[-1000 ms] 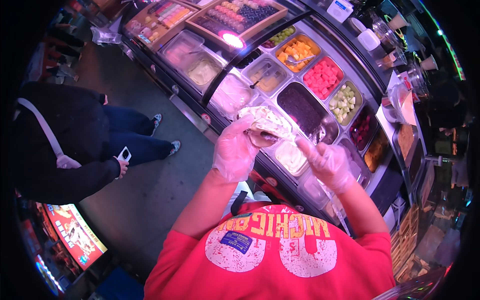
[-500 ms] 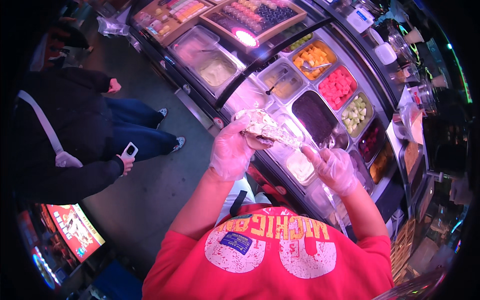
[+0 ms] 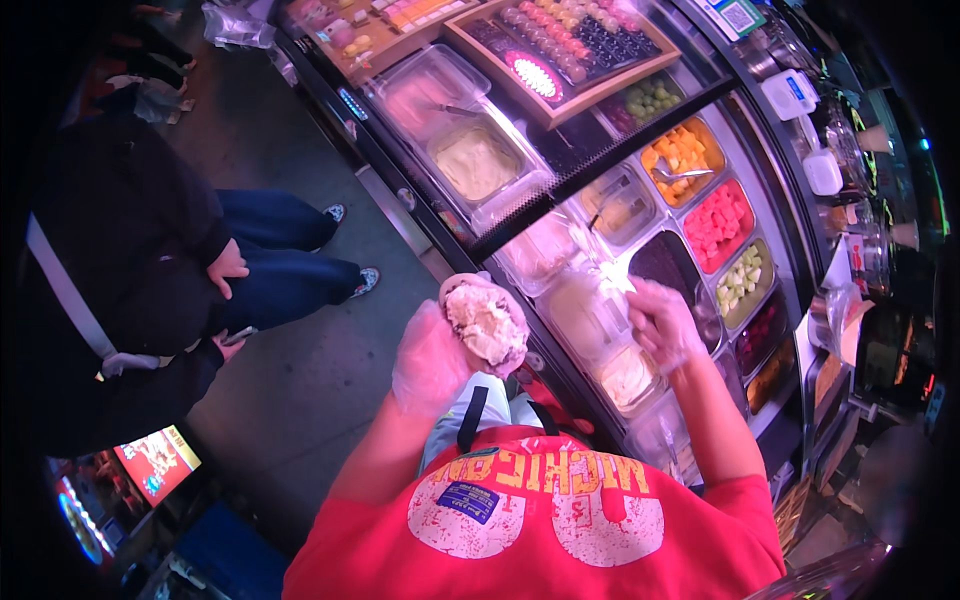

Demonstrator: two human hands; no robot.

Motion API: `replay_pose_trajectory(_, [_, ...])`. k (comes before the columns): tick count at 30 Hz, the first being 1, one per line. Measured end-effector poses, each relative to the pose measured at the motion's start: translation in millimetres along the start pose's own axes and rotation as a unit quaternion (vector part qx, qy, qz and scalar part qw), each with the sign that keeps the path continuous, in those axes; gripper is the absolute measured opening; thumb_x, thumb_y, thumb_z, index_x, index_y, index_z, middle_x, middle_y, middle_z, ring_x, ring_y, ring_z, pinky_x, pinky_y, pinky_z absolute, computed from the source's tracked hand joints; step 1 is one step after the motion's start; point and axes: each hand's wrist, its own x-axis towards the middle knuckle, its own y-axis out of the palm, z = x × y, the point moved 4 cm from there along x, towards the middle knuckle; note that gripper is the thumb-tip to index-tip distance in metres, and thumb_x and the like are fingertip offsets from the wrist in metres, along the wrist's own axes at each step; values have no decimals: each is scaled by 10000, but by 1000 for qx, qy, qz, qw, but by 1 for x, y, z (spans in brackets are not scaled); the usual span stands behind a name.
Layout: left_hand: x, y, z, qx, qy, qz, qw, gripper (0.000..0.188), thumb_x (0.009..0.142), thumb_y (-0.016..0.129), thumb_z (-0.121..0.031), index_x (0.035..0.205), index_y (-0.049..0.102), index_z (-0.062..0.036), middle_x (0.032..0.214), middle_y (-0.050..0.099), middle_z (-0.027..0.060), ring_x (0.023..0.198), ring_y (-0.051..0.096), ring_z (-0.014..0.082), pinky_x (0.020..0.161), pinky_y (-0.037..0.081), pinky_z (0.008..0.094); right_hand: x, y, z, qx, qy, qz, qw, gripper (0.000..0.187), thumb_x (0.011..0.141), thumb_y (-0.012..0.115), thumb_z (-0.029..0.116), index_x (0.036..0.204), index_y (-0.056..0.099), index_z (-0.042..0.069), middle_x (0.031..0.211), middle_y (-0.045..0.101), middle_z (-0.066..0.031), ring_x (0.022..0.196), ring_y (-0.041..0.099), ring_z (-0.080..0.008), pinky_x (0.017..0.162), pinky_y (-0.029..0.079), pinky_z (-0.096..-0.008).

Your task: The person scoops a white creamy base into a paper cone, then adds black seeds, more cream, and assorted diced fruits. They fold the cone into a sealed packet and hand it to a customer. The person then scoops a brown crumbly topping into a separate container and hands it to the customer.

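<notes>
My left hand (image 3: 430, 360), in a clear plastic glove, is closed round a round, pale-rimmed pastry (image 3: 486, 322). Its top is heaped with whitish cream with dark flecks. Over the counter's tubs, my gloved right hand (image 3: 660, 325) grips a spreading spatula (image 3: 598, 290). Motion smears the blade, which looks white with cream. Below that hand sits an open tub of pale cream (image 3: 627, 378), beside a lidded clear tub (image 3: 585, 322). A tub with dark contents (image 3: 665, 268) is just beyond my fingers.
Tubs of orange cubes (image 3: 683, 160), pink-red cubes (image 3: 718, 225) and pale green pieces (image 3: 740, 285) line the counter. A dark bar (image 3: 610, 165) crosses above it. Farther back stands a wooden tray (image 3: 560, 100) of small balls. On the left, a person in dark clothes (image 3: 130, 260) stands beyond the counter.
The pastry has turned cream-side up and moved down, away from the spatula. My right hand has shifted slightly right and up with the spatula. The person's hands have moved.
</notes>
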Motion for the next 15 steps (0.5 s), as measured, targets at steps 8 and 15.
replay_pose_trajectory(8, [12,-35,-31,-31,31,-37,998,797,922,570,-740,1386,481,-98,1247,586,230,1038,630,333,677,538,404,208,105,32,-404,-567,-7,718,176,953,648,170,1072,720,63,717,629,-119,609,635,-253,549,509,-414])
replay_pose_trajectory(15, [16,-60,-38,-32,39,-131,990,864,917,548,-766,1406,448,-61,1226,591,226,1054,630,346,762,549,410,213,183,56,-776,-444,-121,431,204,1045,510,157,1145,644,39,793,688,-169,703,710,-312,598,572,-434])
